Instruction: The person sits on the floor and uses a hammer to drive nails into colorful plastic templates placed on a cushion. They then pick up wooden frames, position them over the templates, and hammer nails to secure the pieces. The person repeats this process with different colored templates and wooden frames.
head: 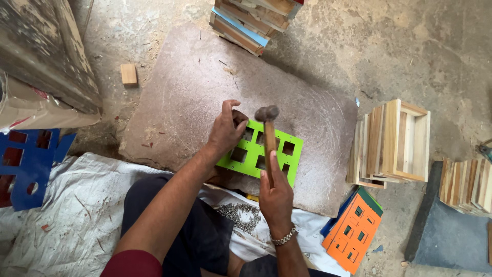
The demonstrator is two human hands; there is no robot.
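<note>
Far left: blue plate (28, 164) with square cut-outs, lying partly on a white sheet (77, 205) spread over the floor. Above it a cardboard box (31, 110) and a grey slab edge (46, 46). A small wood block (128, 74) sits alone on the concrete, just off the corner of the board (195, 82).

Centre: the board, a flat worn sheet, lies on the floor. On its near half rests the green plate (259, 154), tilted, with rows of square holes. Left hand (225, 128) is curled narrow at the plate's upper left edge, fingertips pinched together on something too small to make out; thumb raised. Right hand (275, 192) is closed round the wooden handle of a hammer (268, 138), whose head hangs over the plate's top edge, just beside the left fingers. A metal bracelet (284, 237) on the right wrist. A pile of small nails (241, 215) lies on the sheet between the forearms.

Top centre: stack of wood slats (251, 23).

Right: open wooden boxes (392, 141) stood in a row at the board's edge. Below them, orange plates (353, 233) stacked on blue and green ones. Far right: more boxes (469, 184) on a dark mat (446, 236).
</note>
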